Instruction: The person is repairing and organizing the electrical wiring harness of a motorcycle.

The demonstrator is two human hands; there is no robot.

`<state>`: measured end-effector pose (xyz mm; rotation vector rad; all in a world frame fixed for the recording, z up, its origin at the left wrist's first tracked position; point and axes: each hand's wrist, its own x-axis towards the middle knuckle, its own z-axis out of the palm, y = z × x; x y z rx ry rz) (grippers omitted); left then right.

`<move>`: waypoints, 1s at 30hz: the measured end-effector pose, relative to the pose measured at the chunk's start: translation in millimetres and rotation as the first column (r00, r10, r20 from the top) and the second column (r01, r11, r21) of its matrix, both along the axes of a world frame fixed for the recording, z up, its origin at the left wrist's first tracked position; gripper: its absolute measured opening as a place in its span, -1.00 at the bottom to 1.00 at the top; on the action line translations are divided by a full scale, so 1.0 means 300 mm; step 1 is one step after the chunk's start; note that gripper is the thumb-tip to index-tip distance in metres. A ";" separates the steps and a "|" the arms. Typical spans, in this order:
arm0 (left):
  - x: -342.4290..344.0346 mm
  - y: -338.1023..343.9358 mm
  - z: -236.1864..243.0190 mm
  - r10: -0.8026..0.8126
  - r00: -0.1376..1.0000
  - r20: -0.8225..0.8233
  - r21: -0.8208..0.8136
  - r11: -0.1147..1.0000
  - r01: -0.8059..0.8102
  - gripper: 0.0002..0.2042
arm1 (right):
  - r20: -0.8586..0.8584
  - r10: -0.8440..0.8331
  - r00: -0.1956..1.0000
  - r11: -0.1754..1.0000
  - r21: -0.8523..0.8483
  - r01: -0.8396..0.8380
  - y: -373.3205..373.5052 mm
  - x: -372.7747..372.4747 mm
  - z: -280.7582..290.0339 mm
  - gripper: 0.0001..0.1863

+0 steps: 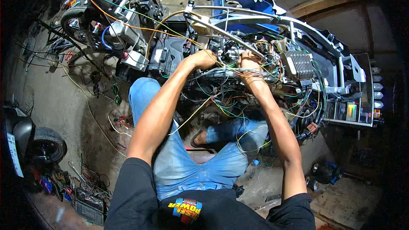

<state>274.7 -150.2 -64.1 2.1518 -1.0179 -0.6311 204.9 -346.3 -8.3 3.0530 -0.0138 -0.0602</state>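
My left hand (202, 59) reaches into a stripped scooter frame (315, 32) beside a silver metal engine part (232, 51), fingers curled at a small dark piece I cannot make out. My right hand (249, 64) is just right of it, fingers bent at that metal part beneath a diagonal rail; what they hold is hidden. Loose wires (213, 99) cross both hands and hang over my knees. A ribbed metal block (297, 64) sits to the right, a black casing (166, 51) to the left.
A blue crate (219, 2) stands behind the frame. A radiator (130, 32) and cables lie at the upper left. Another scooter's wheel (47, 147) is at the left, above scattered tools and a case (89, 206). A metal case (349, 119) with bottles is at the right.
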 end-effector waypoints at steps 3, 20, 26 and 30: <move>0.019 -0.082 -0.001 0.145 0.977 -0.157 -0.071 0.985 -0.157 -0.72 | 0.040 0.158 0.987 0.981 -0.117 -0.152 0.019 -0.081 0.111 -0.71; -0.068 -0.130 -0.101 0.388 0.904 -0.180 -0.299 0.854 -0.427 -0.61 | -0.162 0.179 0.970 0.903 0.418 -0.096 0.064 -0.236 0.861 -0.83; -0.064 -0.170 -0.035 0.341 0.918 -0.200 -0.204 0.902 -0.380 -0.61 | 0.065 0.079 0.995 0.987 0.136 -0.087 -0.168 0.146 0.786 -0.75; -0.080 -0.151 -0.067 0.471 0.882 -0.001 -0.300 0.841 -0.450 -0.73 | -0.196 0.168 0.966 0.980 -0.069 -0.185 -0.177 0.287 0.586 -0.77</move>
